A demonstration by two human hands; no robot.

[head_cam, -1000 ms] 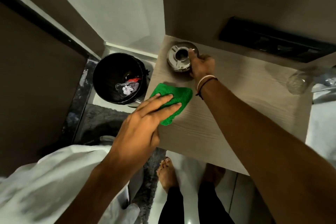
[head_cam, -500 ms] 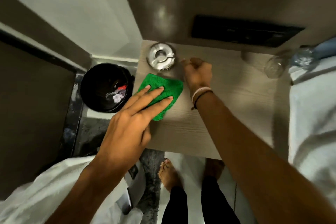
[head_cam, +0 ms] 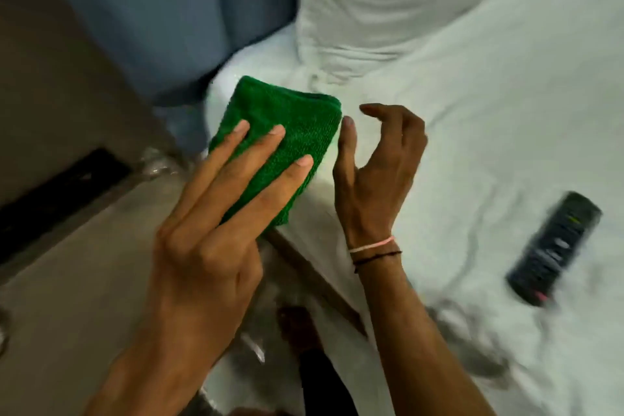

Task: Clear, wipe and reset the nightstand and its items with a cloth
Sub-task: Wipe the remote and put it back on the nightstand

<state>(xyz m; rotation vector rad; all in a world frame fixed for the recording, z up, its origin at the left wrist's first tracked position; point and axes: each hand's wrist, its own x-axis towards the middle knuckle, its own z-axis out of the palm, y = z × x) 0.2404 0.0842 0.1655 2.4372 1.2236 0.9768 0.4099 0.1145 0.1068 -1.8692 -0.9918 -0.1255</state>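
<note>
Since the earlier frames the view has swung right, from the nightstand top toward the bed; the cloth has left the wood and the metal dish is out of sight; the right hand has let go of the dish.

Left hand (head_cam: 206, 246): fingers (head_cam: 270, 149) laid long and flat over the green cloth (head_cam: 297, 132), pinching the folded pad against what must be the thumb beneath, which is hidden; the cloth is lifted, its far end over the near corner of the bed, its lower end over the nightstand's right edge.

Right hand (head_cam: 374, 165): empty, fingers loosely curled and spread, thumb upright just beside the cloth's right edge, whether touching cannot be told; two thin bands (head_cam: 374, 252) on the wrist, one pink, one dark.

Nightstand (head_cam: 84, 280): pale wood top at lower left, blurred; a dark strip (head_cam: 57, 199) on the wall panel behind its back edge; something clear and glassy (head_cam: 158, 164) at its back right corner, too blurred to name.

Bed (head_cam: 472, 145): white sheet, rumpled; a white pillow (head_cam: 388, 0) at its head; a dark remote (head_cam: 555, 248) lies on the sheet well apart from both hands, toward the right edge of view, smeared by motion.

A bare foot (head_cam: 297, 324) shows on the floor between nightstand and bed.
</note>
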